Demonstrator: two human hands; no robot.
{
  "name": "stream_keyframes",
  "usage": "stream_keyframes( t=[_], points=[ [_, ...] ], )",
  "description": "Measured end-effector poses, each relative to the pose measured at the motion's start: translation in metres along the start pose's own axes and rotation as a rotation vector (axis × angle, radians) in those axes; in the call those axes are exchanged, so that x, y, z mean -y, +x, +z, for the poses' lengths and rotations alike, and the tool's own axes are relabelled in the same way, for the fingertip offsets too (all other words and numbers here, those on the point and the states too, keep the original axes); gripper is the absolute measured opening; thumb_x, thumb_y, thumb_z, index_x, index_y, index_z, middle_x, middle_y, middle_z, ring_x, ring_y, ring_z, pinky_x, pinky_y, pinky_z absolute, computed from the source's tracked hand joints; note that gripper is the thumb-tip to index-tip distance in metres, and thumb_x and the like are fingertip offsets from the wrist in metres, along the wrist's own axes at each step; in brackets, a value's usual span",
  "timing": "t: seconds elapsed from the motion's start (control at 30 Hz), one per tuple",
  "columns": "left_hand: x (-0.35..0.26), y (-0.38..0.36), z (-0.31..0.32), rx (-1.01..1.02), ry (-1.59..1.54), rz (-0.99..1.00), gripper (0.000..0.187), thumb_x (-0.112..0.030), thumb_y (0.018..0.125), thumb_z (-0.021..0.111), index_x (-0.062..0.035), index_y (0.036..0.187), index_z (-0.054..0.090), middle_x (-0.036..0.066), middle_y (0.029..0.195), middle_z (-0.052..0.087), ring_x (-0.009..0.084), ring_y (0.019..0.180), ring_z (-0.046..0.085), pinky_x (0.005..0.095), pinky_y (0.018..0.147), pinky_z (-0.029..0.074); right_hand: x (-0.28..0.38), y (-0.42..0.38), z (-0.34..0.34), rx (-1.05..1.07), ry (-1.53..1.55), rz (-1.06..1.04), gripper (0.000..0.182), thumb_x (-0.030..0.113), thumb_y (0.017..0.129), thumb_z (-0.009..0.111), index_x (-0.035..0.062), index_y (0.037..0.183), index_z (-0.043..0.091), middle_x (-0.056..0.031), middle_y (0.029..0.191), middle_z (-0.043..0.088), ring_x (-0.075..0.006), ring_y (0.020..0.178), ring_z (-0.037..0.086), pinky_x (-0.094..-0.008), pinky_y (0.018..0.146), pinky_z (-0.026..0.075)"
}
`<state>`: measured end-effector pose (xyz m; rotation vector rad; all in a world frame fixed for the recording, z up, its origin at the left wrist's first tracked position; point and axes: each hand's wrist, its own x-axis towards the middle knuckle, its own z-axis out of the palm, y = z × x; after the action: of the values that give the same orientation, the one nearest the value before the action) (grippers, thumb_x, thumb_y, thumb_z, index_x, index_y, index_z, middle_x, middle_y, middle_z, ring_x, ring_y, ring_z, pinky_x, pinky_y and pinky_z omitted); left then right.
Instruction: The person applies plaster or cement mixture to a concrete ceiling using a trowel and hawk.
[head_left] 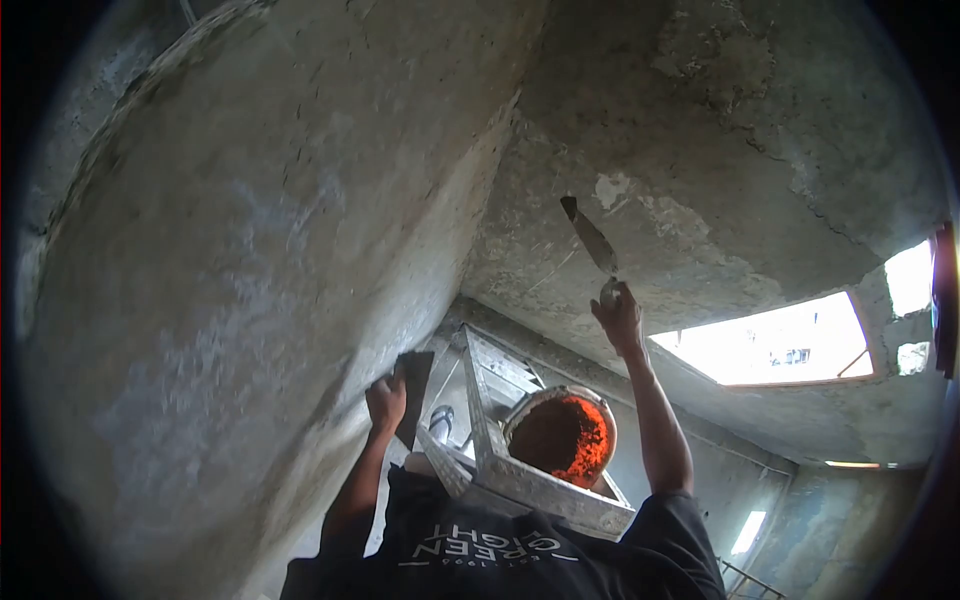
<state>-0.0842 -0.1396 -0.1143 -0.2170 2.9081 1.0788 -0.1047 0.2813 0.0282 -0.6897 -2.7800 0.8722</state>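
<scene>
My right hand [622,322] is raised and wrapped round the handle of a pointed trowel [594,240]. Its narrow blade points up and away, overlapping the rough grey plaster wall [700,250] in this view. Lower down on the left, my left hand [386,402] is closed on a dark, flat rectangular plastering float [416,385], held nearly upright close to the left wall [250,300]. Between my arms is a bucket [608,425] with an orange inside, partly filled with dark mortar [540,435].
The bucket rests within a mortar-stained frame [550,495] right in front of my body. A shoe [441,418] shows below, beside the frame. Bright window openings [775,340] break the wall on the right. The two walls meet in a corner ahead.
</scene>
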Motion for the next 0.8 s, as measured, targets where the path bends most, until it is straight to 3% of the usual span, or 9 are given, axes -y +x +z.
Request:
stream_keyframes(
  t=[0.07, 0.17, 0.27, 0.33, 0.43, 0.53, 0.7, 0.77, 0.8],
  points=[
    [0.010, -0.002, 0.002, 0.045, 0.041, -0.024, 0.048, -0.039, 0.087, 0.055, -0.0007, 0.058, 0.056, 0.022, 0.059, 0.058, 0.0405, 0.061, 0.060, 0.0458, 0.055, 0.044, -0.006, 0.043, 0.018, -0.024, 0.171, -0.003, 0.028, 0.020, 0.075, 0.067, 0.0061, 0.096, 0.056, -0.0170, 0.064, 0.057, -0.0315, 0.057, 0.059, -0.0383, 0.053, 0.045],
    [0.032, -0.002, 0.012, 0.057, 0.076, -0.040, 0.046, -0.040, 0.086, 0.054, -0.0013, 0.061, 0.058, 0.022, 0.062, 0.060, 0.0402, 0.064, 0.061, 0.0459, 0.057, 0.045, -0.002, 0.097, 0.027, -0.171, 0.035, -0.206, 0.026, 0.020, 0.075, 0.067, 0.0050, 0.093, 0.055, -0.0164, 0.063, 0.056, -0.0303, 0.056, 0.059, -0.0379, 0.052, 0.045],
    [0.037, 0.000, 0.016, 0.077, 0.108, -0.106, 0.046, -0.041, 0.086, 0.053, -0.0011, 0.065, 0.061, 0.022, 0.065, 0.061, 0.0403, 0.067, 0.061, 0.0463, 0.062, 0.047, -0.018, 0.148, 0.033, -0.131, 0.043, -0.291, 0.025, 0.019, 0.075, 0.066, 0.0039, 0.091, 0.055, -0.0172, 0.064, 0.056, -0.0304, 0.057, 0.060, -0.0375, 0.053, 0.045],
    [0.042, 0.000, 0.018, 0.154, 0.114, -0.210, 0.044, -0.039, 0.086, 0.053, 0.0006, 0.071, 0.065, 0.023, 0.068, 0.062, 0.0404, 0.070, 0.062, 0.0468, 0.066, 0.048, -0.014, 0.161, 0.031, -0.120, 0.014, -0.288, 0.024, 0.018, 0.075, 0.065, 0.0035, 0.090, 0.055, -0.0176, 0.064, 0.056, -0.0307, 0.057, 0.060, -0.0373, 0.053, 0.045],
    [0.081, -0.006, 0.046, 0.064, 0.119, -0.129, 0.042, -0.037, 0.084, 0.056, 0.0021, 0.076, 0.066, 0.023, 0.072, 0.064, 0.0404, 0.074, 0.063, 0.0466, 0.067, 0.048, -0.012, 0.177, 0.025, -0.085, -0.019, -0.299, 0.023, 0.018, 0.075, 0.065, 0.0029, 0.089, 0.056, -0.0180, 0.064, 0.056, -0.0319, 0.058, 0.060, -0.0377, 0.053, 0.045],
    [0.054, 0.000, 0.035, 0.138, 0.102, -0.223, 0.045, -0.038, 0.085, 0.054, 0.0007, 0.063, 0.059, 0.024, 0.065, 0.059, 0.0426, 0.067, 0.059, 0.0475, 0.061, 0.044, -0.009, 0.189, 0.018, -0.047, -0.038, -0.324, 0.023, 0.018, 0.075, 0.065, 0.0025, 0.088, 0.056, -0.0182, 0.064, 0.056, -0.0329, 0.058, 0.060, -0.0385, 0.053, 0.046],
    [0.047, 0.008, 0.039, 0.157, 0.105, -0.241, 0.045, -0.039, 0.085, 0.053, 0.0011, 0.065, 0.061, 0.024, 0.066, 0.060, 0.0418, 0.069, 0.061, 0.0471, 0.063, 0.045, 0.005, 0.203, -0.001, -0.066, -0.033, -0.266, 0.023, 0.019, 0.076, 0.065, 0.0019, 0.087, 0.056, -0.0183, 0.064, 0.057, -0.0332, 0.060, 0.061, -0.0389, 0.054, 0.046],
    [0.049, 0.010, 0.043, 0.152, 0.103, -0.227, 0.046, -0.039, 0.085, 0.053, 0.0013, 0.066, 0.061, 0.024, 0.067, 0.061, 0.0414, 0.069, 0.061, 0.0469, 0.063, 0.045, 0.004, 0.209, -0.011, -0.059, -0.076, -0.359, 0.020, 0.018, 0.078, 0.064, 0.0016, 0.086, 0.056, -0.0161, 0.061, 0.057, -0.0221, 0.051, 0.056, -0.0354, 0.050, 0.044],
    [0.048, 0.011, 0.044, 0.152, 0.102, -0.232, 0.046, -0.039, 0.085, 0.053, 0.0015, 0.066, 0.061, 0.024, 0.068, 0.061, 0.0411, 0.069, 0.061, 0.0469, 0.064, 0.045, 0.008, 0.209, -0.016, -0.058, -0.077, -0.359, 0.020, 0.018, 0.078, 0.064, 0.0016, 0.086, 0.056, -0.0161, 0.061, 0.057, -0.0221, 0.051, 0.056, -0.0354, 0.050, 0.044]
  ],
)
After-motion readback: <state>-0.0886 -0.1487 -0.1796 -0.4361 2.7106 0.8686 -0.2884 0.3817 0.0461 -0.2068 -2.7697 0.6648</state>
